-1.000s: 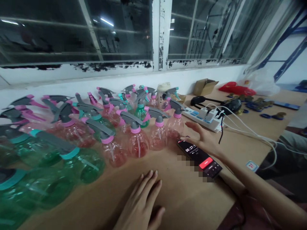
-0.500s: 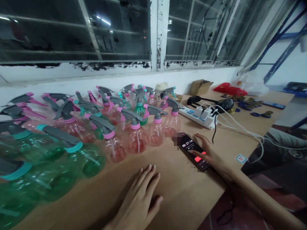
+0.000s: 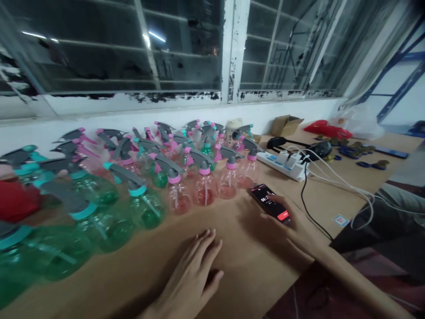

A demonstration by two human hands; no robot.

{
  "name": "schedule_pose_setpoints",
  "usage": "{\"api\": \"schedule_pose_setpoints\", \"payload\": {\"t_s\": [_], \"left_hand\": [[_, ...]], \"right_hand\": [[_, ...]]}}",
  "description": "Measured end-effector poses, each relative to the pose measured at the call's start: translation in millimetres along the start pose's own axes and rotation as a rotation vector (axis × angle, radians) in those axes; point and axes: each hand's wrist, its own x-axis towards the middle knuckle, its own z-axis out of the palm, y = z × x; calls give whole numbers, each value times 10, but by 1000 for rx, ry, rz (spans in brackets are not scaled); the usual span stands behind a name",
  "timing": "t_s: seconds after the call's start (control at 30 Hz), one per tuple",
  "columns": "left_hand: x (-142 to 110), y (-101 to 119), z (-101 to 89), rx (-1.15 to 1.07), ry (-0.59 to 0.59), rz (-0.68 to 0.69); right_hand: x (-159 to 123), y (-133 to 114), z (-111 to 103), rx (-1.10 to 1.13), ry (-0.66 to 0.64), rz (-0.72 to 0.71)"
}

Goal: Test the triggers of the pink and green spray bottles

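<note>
My left hand [image 3: 191, 274] lies flat on the brown tabletop with its fingers stretched out and nothing in it. My right hand [image 3: 292, 223] is closed around the lower part of a black smartphone [image 3: 265, 195]. Its thumb is at the phone's near left edge and its fingers reach over the far side. The phone's lit screen shows white timer digits, partly covered by the fingers, and a red button. A shadow lies beside the phone. Left of it stand several pink spray bottles [image 3: 205, 190], and green spray bottles [image 3: 148, 210] stand nearest my left hand.
A white power strip [image 3: 282, 166] with plugs and trailing cables lies behind the phone. Farther right are a small cardboard box [image 3: 286, 126], a red bag [image 3: 327, 129] and blue-handled scissors [image 3: 373, 164]. A blurred red object [image 3: 18, 201] is at the left edge.
My right hand has gone from hovering a fingertip over the screen to gripping the phone. My left hand stays flat. The view has swung left, bringing the red object in.
</note>
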Motion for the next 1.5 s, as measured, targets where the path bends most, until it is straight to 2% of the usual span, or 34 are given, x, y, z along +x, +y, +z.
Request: {"api": "schedule_pose_setpoints", "payload": {"t_s": [0.03, 0.1, 0.2, 0.33, 0.4, 0.5, 0.57, 0.6, 0.67, 0.77, 0.87, 0.97, 1.07, 1.2, 1.23, 1.37, 1.5], "left_hand": [[-89, -14, -50, 4, 16, -11], [-297, -57, -173, 16, 44, -43], [-667, -165, -406, 34, 64, -131], [-1237, -386, -801, 11, 88, -349], [-1551, -501, -1013, -4, 102, -483], [-2042, -631, -1292, 13, 231, -601], [-2360, -692, -1431, -9, 242, -716], [-2510, -724, -1486, -29, 299, -799], [-2787, -814, -1579, -68, 554, -1001], [-3151, -1056, -1707, -16, 724, -1105], [-3447, -1389, -1823, 64, 871, -1183], [-3630, -1688, -1885, 143, 989, -1246], [-3673, -1880, -1887, 126, 980, -1246], [-3622, -2013, -1847, 61, 926, -1198], [-3612, -2035, -1833, 45, 918, -1184], [-3618, -2074, -1752, 2, 907, -1143], [-3614, -2005, -1645, 24, 892, -1122]], "right_hand": [[-50, -149, 50, -6, 14, -25], [-151, -464, 177, -13, -46, -127], [-287, -911, 430, 63, -220, -258], [-414, -1375, 833, 166, -444, -450], [-458, -1571, 1021, 192, -526, -491], [-518, -1851, 1254, 222, -618, -533], [-565, -2023, 1386, 236, -658, -579], [-590, -2102, 1450, 237, -672, -605], [-646, -2245, 1577, 216, -688, -653], [-735, -2428, 1763, 138, -696, -714], [-831, -2578, 1911, 29, -700, -792], [-931, -2669, 2002, -80, -686, -880], [-1015, -2688, 2062, -147, -660, -959], [-1003, -2763, 2204, -123, -612, -1096], [-967, -2826, 2268, -98, -578, -1158], [-747, -3259, 2654, -73, -406, -1616], [-549, -3718, 3069, -57, -355, -1818]]}}
